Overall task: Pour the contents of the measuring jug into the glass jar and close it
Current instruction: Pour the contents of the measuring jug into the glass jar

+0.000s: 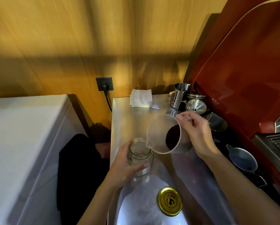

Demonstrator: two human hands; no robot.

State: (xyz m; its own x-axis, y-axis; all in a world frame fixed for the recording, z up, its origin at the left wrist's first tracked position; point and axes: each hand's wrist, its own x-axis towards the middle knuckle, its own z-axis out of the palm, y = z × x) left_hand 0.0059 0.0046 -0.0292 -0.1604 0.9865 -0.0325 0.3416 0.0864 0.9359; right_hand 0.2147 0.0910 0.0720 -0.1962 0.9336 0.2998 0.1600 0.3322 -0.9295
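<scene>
— How far am I in the task now, can you tell?

— I would say at the beginning of the pour. The measuring jug (165, 135) is tilted strongly, its spout just over the mouth of the glass jar (140, 157), almost touching the rim. The dark grounds (172, 137) sit in the bottom part of the jug. I see none of them in the jar; it looks empty and clear.

— So what is left for me?

— Nearly all, I think. The grounds must slide out into the jar, then the jug goes down, then the closing. The gold lid (169, 201) lies flat on the desk (129, 114), nearer to me than the jar and a little to its right, well apart from it. Nobody touches it.

— And my hands?

— My right hand (196, 132) is closed around the jug from the side away from the jar, thumb on top near the rim, fingers wrapped at the handle. It carries the jug in the air. My left hand (124, 166) is curled around the body of the jar, thumb across the front, and it holds the jar standing on the desk, maybe slightly tilted; I cannot tell for sure.

— Anything near that can disturb?

— Beyond the jug, farther from the jar, stand a steel pitcher (180, 93) and a metal funnel (195, 105). They are well apart from the jar.
</scene>
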